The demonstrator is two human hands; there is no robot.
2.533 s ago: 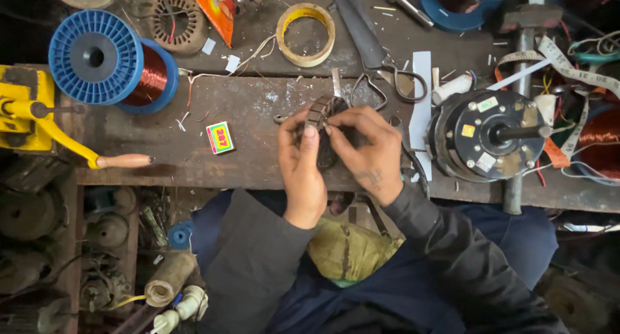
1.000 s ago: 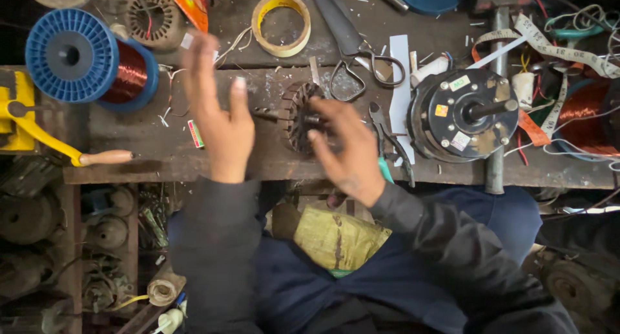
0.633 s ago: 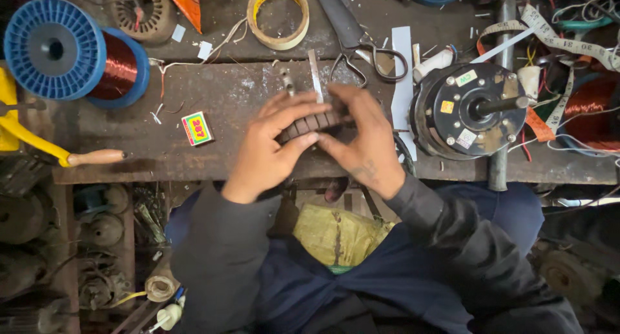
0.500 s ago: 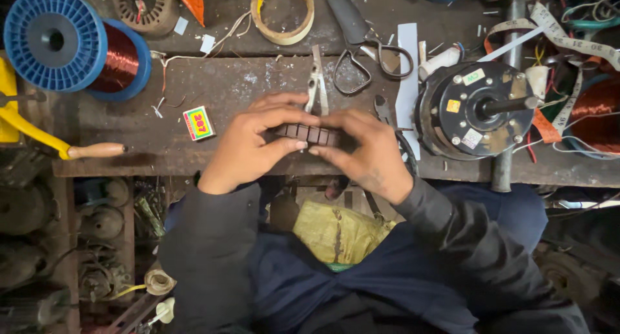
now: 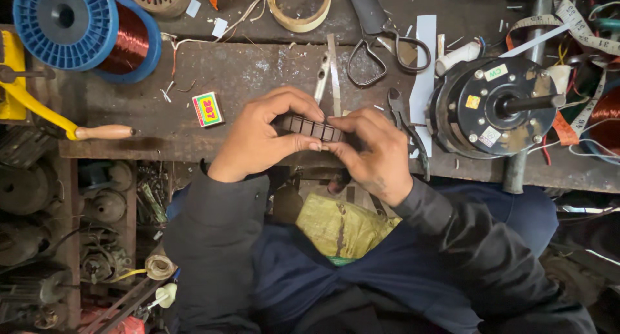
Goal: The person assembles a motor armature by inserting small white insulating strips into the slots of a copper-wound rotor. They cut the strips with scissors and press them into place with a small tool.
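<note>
Left hand (image 5: 261, 140) and right hand (image 5: 374, 153) both grip a dark slotted motor core (image 5: 309, 127), its long axis crosswise, at the workbench's (image 5: 258, 69) near edge.

A: Part in hand?
B: Small laminated motor core (image 5: 309, 127) — dark, slotted rim, segments showing along the side.
A: Pose?
B: Edge-on, tilted slightly down to the right — held just above the workbench's front edge, between both hands.
</note>
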